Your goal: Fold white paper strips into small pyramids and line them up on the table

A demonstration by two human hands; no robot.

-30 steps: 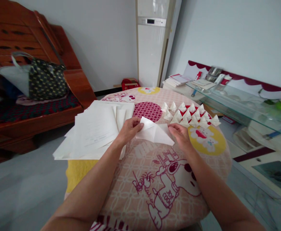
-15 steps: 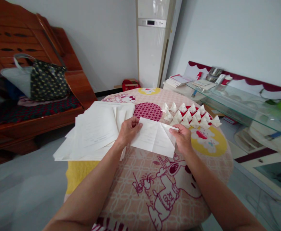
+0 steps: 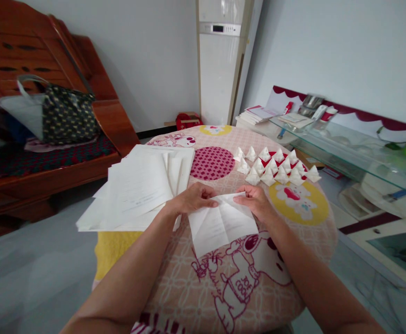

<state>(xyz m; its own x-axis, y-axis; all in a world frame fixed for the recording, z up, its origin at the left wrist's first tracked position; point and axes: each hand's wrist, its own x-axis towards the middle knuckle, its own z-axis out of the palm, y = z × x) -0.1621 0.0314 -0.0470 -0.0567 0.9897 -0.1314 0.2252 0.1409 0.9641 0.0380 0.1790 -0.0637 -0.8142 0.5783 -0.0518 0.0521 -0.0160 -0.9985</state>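
A creased white sheet of paper [image 3: 222, 227] is held between my two hands, low over the patterned tablecloth [image 3: 175, 278]. My left hand [image 3: 195, 198] pinches its upper left edge, thumb on top. At the upper right edge my right hand [image 3: 254, 200] grips it the same way. Fold lines cross the sheet and faint print shows on it. Left of my left hand lies a pile of white paper sheets [image 3: 136, 185]. Beyond my right hand stand several small pointed folded-paper pieces [image 3: 268, 176] in rows.
The round table has a glass-shelved cabinet [image 3: 363, 144] on its right, with cups and papers on it. On the left a wooden bench [image 3: 112, 125] carries a dark patterned bag [image 3: 67, 113]. A tall white cabinet unit [image 3: 218, 69] stands behind.
Both hands have brought the paper nearer to me and turned it. My right hand has moved in toward the left one, and the far edge now lies between them.
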